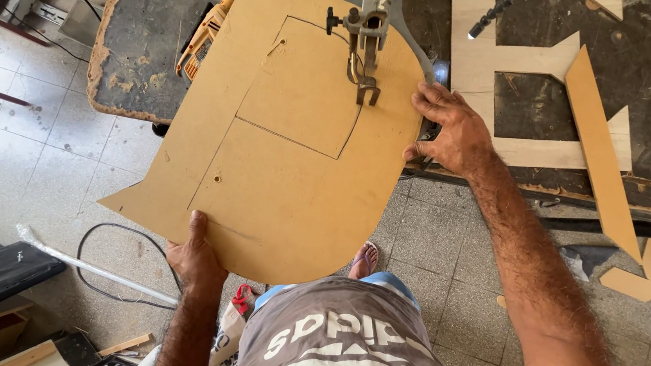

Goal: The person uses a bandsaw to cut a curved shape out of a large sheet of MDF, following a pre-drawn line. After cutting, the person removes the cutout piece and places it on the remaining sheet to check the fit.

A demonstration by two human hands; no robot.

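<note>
A large flat brown fibreboard panel [279, 179] lies on a saw table, with pencil lines and a curved cut through it. My left hand [195, 254] grips its near edge from below, thumb on top. My right hand [448, 127] holds the panel's right edge, fingers curled over it. The metal saw head and blade guard [368, 41] stand over the panel's upper middle, at the end of the cut line.
A dark worn workbench [149, 42] carries an orange power tool [203, 39] at the left and pale cut-out board shapes [553, 93] at the right. A black cable [110, 262] and a white tube [90, 266] lie on the tiled floor.
</note>
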